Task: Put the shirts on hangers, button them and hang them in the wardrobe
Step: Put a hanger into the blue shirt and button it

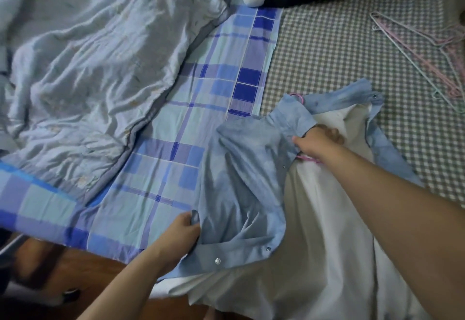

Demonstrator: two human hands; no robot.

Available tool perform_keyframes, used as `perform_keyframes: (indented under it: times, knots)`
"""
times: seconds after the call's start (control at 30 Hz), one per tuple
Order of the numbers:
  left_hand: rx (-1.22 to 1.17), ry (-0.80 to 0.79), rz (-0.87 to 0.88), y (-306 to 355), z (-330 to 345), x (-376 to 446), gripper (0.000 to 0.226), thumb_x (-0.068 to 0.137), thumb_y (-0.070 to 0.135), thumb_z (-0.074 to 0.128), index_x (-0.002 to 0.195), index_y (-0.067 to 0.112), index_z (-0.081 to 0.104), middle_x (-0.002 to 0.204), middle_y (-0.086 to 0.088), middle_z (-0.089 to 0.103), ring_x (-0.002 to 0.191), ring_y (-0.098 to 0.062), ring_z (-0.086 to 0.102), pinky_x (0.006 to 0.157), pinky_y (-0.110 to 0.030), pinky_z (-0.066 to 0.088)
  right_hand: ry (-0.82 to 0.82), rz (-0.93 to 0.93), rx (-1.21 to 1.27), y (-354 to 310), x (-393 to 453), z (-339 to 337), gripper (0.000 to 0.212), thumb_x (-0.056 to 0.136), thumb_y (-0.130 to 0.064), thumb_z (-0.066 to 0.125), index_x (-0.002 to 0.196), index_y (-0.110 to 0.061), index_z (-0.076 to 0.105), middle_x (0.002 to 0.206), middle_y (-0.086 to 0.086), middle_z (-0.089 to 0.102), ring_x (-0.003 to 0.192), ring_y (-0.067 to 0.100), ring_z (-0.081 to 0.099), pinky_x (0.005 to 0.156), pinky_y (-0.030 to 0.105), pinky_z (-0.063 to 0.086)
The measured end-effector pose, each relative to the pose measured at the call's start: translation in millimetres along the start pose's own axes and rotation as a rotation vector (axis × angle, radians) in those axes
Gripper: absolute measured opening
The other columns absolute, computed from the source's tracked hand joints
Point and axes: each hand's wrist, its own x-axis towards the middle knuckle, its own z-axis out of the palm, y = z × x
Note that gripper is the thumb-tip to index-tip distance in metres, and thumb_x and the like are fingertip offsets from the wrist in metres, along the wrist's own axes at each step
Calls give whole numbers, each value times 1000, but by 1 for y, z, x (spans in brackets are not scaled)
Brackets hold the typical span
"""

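The right hand is tucked in at the collar of the blue shirt, fingers curled on the fabric right by the pink hanger poking out there, while the left hand has the shirt's near left edge pinched. The shirt is spread open on a white garment at the near right of the bed, so the hanger-fitting step looks underway. Next the front panels probably need to be pulled together so the snaps can be closed; spare hangers are left far right.
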Motion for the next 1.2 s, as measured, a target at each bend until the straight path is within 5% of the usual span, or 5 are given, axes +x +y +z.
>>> perform_keyframes:
  times: [0.47,0.67,0.83,1.03,1.2]
  knots:
    - [997,922,741,122,-181,-51,54,78,42,81,118,16,57,98,-19,67,77,-46,68,61,-47,47,455,-316,206,43,3,-40,27,96,-2,53,121,7,60,116,26,65,103,43,62,86,42,46]
    - [1420,629,512,106,-211,8,77,76,48,80,142,21,50,121,-17,58,107,-42,56,89,-53,47,319,-201,159,30,-3,-21,32,92,-26,64,117,-7,65,119,21,66,109,42,62,90,45,52]
    - [1008,464,97,45,-166,49,70,98,34,54,159,27,20,154,-14,38,138,-40,37,107,-51,40,229,-229,271,1,-3,-1,43,91,-41,57,127,-19,54,123,10,64,108,36,62,81,39,47]
    - [1003,598,413,61,-173,93,60,94,19,58,151,10,39,139,-25,49,120,-51,48,97,-59,47,558,-183,291,-9,12,-30,53,100,-26,49,146,-4,35,151,22,38,135,42,40,109,50,36]
    - [985,511,683,148,-131,150,61,102,45,46,156,20,35,152,-14,46,138,-39,42,113,-51,34,30,62,206,-31,48,-39,48,111,-26,27,148,2,41,149,27,45,133,42,47,106,45,39]
